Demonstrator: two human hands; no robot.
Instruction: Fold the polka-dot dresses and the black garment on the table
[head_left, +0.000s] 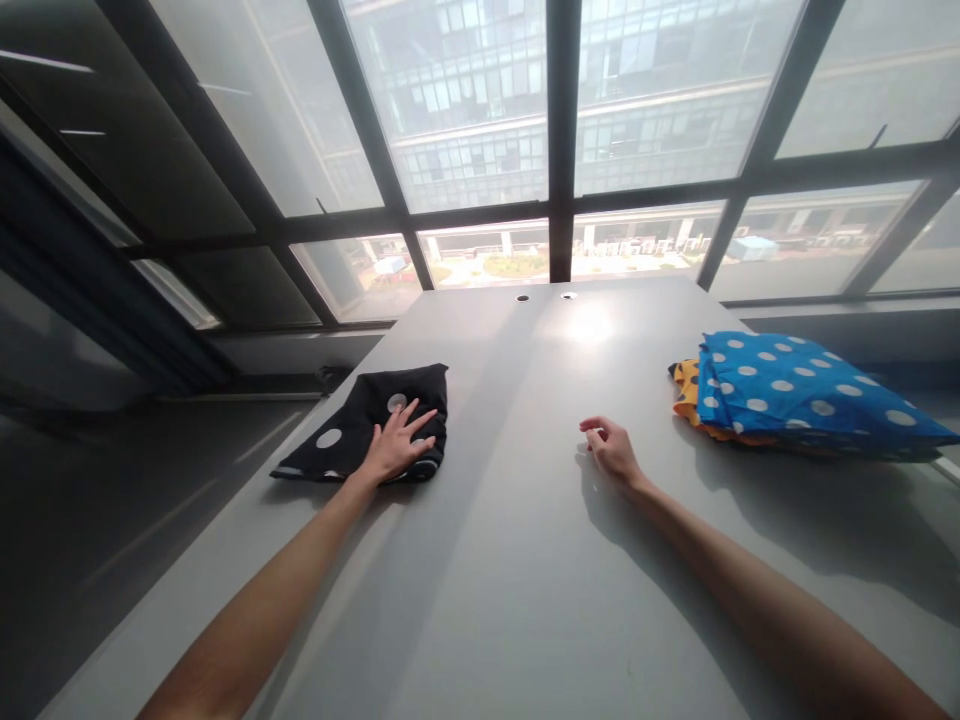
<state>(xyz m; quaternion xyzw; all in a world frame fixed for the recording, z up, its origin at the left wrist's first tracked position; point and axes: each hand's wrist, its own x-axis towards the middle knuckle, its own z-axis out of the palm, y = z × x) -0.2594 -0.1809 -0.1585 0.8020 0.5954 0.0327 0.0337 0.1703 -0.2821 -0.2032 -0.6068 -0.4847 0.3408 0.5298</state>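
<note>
My left hand (401,443) lies with its fingers spread on a folded black cloth with white dots (345,410). The cloth is at the left edge of the table, and the hand partly covers its right side. Loosely curled, my right hand (611,450) is over the middle of the table, and no object shows in its fingers. To the right of that hand sits a folded blue cloth with white dots (795,390). Under its left end a yellow cloth with dark dots (686,385) sticks out.
The white table (495,560) reaches to a wall of dark-framed windows (562,150). Two round holes are near its far edge. A dark curtain (97,260) hangs at the left. Bright glare falls on the far part of the tabletop.
</note>
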